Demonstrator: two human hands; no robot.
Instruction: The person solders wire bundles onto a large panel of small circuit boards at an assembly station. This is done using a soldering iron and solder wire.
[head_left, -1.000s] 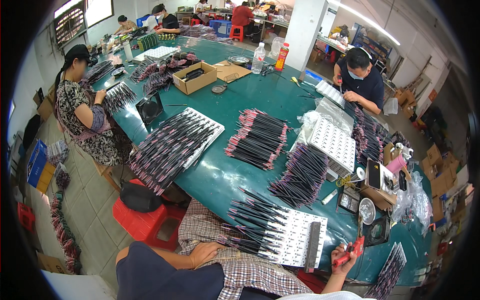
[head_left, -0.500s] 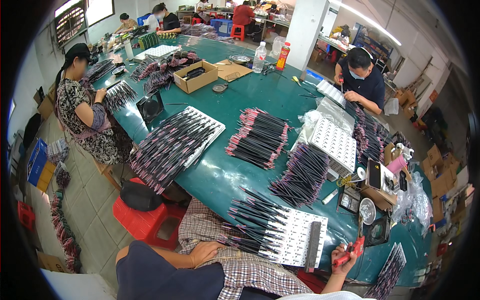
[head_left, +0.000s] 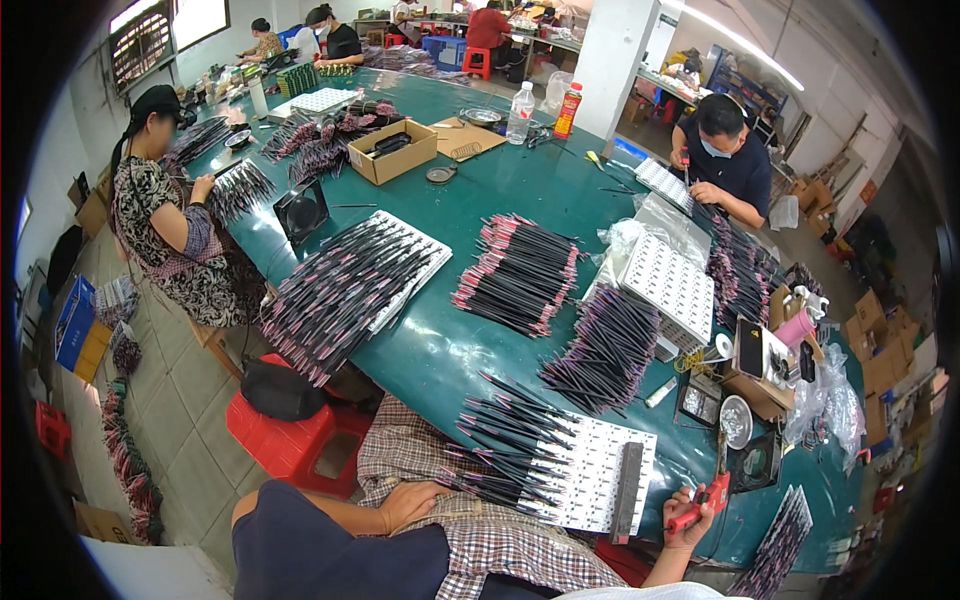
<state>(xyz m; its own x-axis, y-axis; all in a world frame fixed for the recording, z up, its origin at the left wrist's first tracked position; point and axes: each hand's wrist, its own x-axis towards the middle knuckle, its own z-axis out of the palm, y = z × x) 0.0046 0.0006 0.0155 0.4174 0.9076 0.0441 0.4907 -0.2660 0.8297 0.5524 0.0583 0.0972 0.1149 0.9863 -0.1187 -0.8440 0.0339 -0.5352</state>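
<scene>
- Right hand (head_left: 688,512) is clamped around a red hand tool (head_left: 702,500), at the near edge of the green desk (head_left: 440,350).
- Left hand (head_left: 408,500) lies on the checked cloth (head_left: 500,545) in the lap, fingers loosely apart, holding nothing.
- The white perforated board (head_left: 590,475), loaded with black rods (head_left: 510,445), sits just left of the tool.
- Risk: the rods overhang the desk edge; a careless sleeve could likely sweep them off.
- Open room is slim: the small tray (head_left: 735,420) and boxes crowd the right.

Bare forearms, dark navy garment over what looks like plaid cloth.
</scene>
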